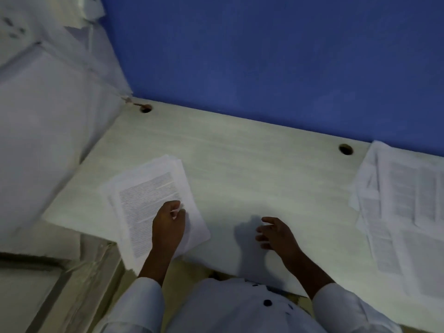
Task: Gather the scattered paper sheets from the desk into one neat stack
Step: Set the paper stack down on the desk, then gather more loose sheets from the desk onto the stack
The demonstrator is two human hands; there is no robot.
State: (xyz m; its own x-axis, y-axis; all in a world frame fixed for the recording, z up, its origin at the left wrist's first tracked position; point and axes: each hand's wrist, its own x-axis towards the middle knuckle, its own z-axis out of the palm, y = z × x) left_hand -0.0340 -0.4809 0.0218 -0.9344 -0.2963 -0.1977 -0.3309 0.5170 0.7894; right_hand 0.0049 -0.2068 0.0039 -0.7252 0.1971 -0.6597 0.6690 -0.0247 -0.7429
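Observation:
A loose stack of printed sheets (pixel 153 191) lies at the left of the pale desk (pixel 252 169), its near end overhanging the front edge. My left hand (pixel 168 227) rests on this stack with its fingers curled at the right side of the top sheet. My right hand (pixel 274 233) hovers just above the bare desk in the middle, fingers spread and relaxed, holding nothing. Several more printed sheets (pixel 403 207) lie spread and overlapping at the right end of the desk.
A blue partition (pixel 264 56) stands along the back of the desk. Two cable holes (pixel 146 108) (pixel 346 149) sit near the back edge. A large white box-like unit (pixel 43 131) blocks the left side. My white shirt (pixel 240 308) is against the front edge.

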